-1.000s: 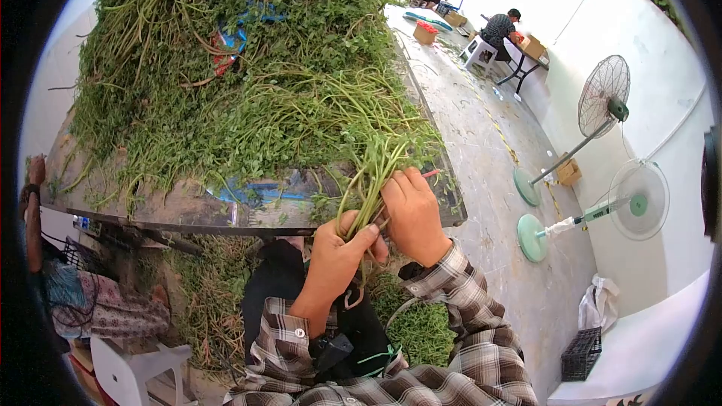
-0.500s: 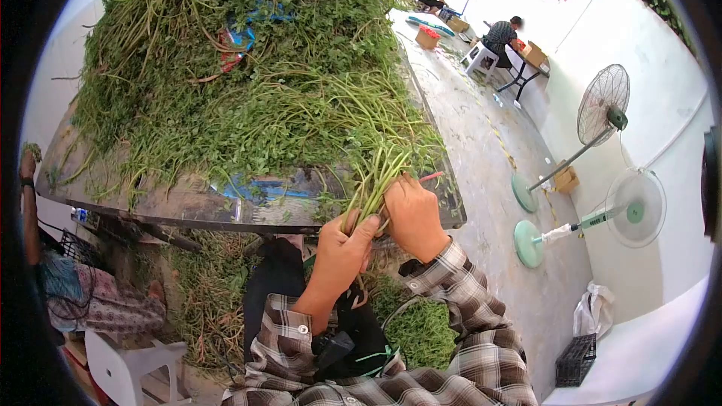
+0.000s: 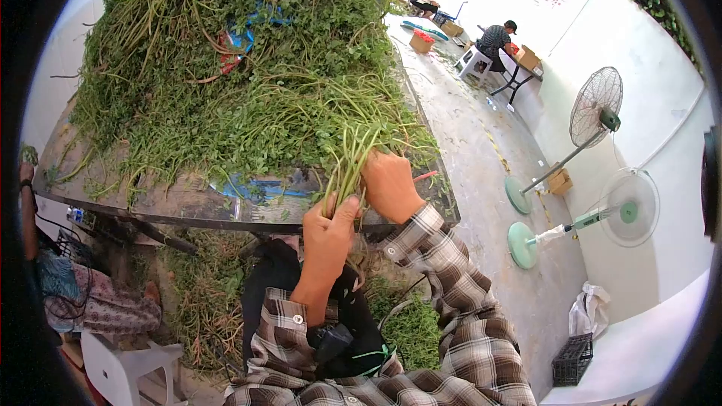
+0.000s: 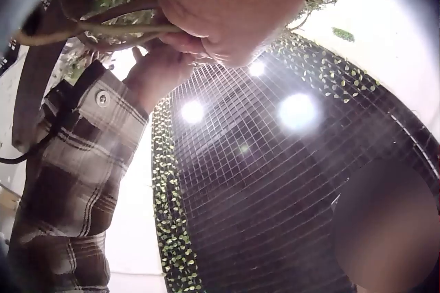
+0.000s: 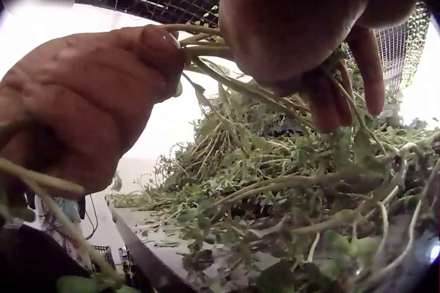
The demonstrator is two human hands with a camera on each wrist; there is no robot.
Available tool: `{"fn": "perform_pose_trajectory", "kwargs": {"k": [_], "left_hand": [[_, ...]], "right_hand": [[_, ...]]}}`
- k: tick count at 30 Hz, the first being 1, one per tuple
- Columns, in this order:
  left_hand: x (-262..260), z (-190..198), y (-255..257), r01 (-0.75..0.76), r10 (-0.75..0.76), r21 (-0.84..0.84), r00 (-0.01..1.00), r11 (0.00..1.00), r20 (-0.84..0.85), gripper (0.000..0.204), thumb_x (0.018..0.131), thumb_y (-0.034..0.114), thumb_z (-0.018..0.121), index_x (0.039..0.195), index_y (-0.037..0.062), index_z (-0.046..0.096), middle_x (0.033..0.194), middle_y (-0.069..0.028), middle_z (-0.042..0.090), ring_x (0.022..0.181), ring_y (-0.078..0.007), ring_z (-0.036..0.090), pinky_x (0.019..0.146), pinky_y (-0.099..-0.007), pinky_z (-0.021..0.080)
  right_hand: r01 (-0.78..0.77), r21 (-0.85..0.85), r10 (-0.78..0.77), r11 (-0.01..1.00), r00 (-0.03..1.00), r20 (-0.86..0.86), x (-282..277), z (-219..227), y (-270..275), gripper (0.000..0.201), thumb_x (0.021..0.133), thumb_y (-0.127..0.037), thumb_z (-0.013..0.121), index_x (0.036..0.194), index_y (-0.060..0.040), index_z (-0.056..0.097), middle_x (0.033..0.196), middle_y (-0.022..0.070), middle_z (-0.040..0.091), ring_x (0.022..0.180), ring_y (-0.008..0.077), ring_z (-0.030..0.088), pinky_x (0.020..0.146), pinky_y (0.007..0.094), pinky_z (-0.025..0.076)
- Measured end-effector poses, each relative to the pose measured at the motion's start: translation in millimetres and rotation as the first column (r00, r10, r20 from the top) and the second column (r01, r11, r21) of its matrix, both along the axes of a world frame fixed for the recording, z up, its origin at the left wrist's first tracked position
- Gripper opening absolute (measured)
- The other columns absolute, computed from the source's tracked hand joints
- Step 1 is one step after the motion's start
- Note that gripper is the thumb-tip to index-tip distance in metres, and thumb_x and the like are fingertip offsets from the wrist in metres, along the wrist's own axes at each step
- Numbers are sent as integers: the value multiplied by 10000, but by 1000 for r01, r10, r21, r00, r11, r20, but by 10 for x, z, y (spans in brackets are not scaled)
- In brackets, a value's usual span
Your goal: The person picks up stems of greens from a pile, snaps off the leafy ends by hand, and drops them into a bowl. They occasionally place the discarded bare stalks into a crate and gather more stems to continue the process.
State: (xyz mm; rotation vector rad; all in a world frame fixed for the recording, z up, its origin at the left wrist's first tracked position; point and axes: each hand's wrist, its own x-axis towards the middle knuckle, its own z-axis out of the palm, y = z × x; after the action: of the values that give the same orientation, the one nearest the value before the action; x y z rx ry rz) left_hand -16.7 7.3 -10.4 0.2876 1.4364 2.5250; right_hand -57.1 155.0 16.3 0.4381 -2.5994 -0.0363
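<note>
At the table's near edge, my left hand [image 3: 329, 234] grips a bunch of long green leafy stems [image 3: 347, 156], thumb across them. Close beside it, my right hand [image 3: 391, 189] holds the same bunch further up, near the leafy ends. In the right wrist view several stems [image 5: 240, 87] run from the left hand [image 5: 89, 100] to the right hand's bent fingers [image 5: 326, 104]. Stem ends hang below the left hand in the left wrist view. A large heap of the same greens [image 3: 226, 98] covers most of the table [image 3: 68, 169].
More greens [image 3: 203, 293] lie on the floor under the table, and cut greens [image 3: 414, 331] sit by my lap. A white stool [image 3: 124, 365] and another person's arm [image 3: 28, 192] are at left. Standing fans [image 3: 598, 109] and a black crate [image 3: 573, 359] stand along the right wall.
Both hands, with the bunch, have shifted a little up and to the left. My right hand has moved higher along the stems and further over the table.
</note>
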Motion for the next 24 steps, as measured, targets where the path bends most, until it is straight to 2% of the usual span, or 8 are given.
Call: {"fn": "perform_pose_trajectory", "kwargs": {"k": [7, 12, 14, 16, 18, 19, 21, 24], "left_hand": [[-28, 9, -35, -25, 25, -11, 1000, 1000, 0, 223, 883, 218, 564, 741, 45, 557, 512, 59, 413, 406, -19, 332, 380, -203, 233], [-74, 39, -42, -70, 68, 40, 997, 997, 40, 223, 878, 220, 568, 737, 49, 553, 496, 49, 405, 391, -27, 331, 367, -207, 232], [52, 75, -138, -78, 77, 34, 997, 996, 19, 227, 877, 222, 573, 733, 49, 546, 493, 46, 403, 387, -28, 330, 363, -205, 230], [33, 136, -246, -105, 106, 37, 994, 994, -9, 232, 876, 224, 577, 728, 49, 539, 490, 43, 402, 383, -28, 330, 360, -202, 229], [23, 123, -325, -107, 94, 141, 991, 984, 95, 176, 868, 189, 588, 790, 40, 538, 503, 31, 413, 369, -45, 356, 334, -192, 279], [-3, 148, -329, -86, 71, 221, 995, 972, 75, 191, 876, 191, 580, 775, 38, 523, 484, 40, 376, 363, -50, 339, 329, -196, 282], [-14, 175, -314, -66, 51, 265, 997, 962, 65, 202, 880, 195, 575, 764, 41, 515, 476, 45, 357, 361, -52, 332, 329, -198, 282], [5, 192, -339, -55, 32, 340, 997, 939, 73, 225, 886, 212, 568, 747, 47, 503, 464, 52, 330, 359, -54, 322, 328, -199, 282]], "right_hand": [[235, 249, -266, 940, 959, 99, -278, 215, -44, 89, 652, -130, 591, 660, -70, 657, 665, 129, 628, 654, 280, 631, 572, 366, 494], [178, 298, -230, 938, 962, 148, -537, 204, 64, 96, 670, -116, 576, 706, -44, 627, 683, 143, 622, 664, 290, 632, 570, 383, 494], [262, -127, -277, 957, 954, -115, -810, 63, 484, 147, 735, -129, 536, 694, -3, 598, 628, 199, 580, 628, 334, 594, 549, 404, 478], [265, 91, -235, 960, 937, -259, -860, 221, 899, 207, 848, -157, 465, 771, 14, 553, 653, 167, 589, 609, 283, 599, 512, 360, 484], [172, -343, -196, 923, 980, -35, -878, 340, 1098, 255, 906, -201, 425, 815, 11, 533, 690, 119, 590, 588, 195, 584, 477, 296, 483], [183, -348, -207, 919, 978, -32, -792, 431, 1013, 255, 906, -201, 425, 815, 11, 533, 690, 119, 590, 588, 195, 584, 477, 296, 483], [174, -938, 2, 301, 983, 183, -626, 714, 740, 284, 933, -232, 392, 869, 9, 528, 771, 100, 592, 579, 127, 553, 469, 257, 483], [164, -973, 157, 166, 969, 190, -462, 736, 634, 248, 930, -177, 364, 904, 7, 528, 820, 89, 591, 581, 112, 530, 450, 245, 460]]}}
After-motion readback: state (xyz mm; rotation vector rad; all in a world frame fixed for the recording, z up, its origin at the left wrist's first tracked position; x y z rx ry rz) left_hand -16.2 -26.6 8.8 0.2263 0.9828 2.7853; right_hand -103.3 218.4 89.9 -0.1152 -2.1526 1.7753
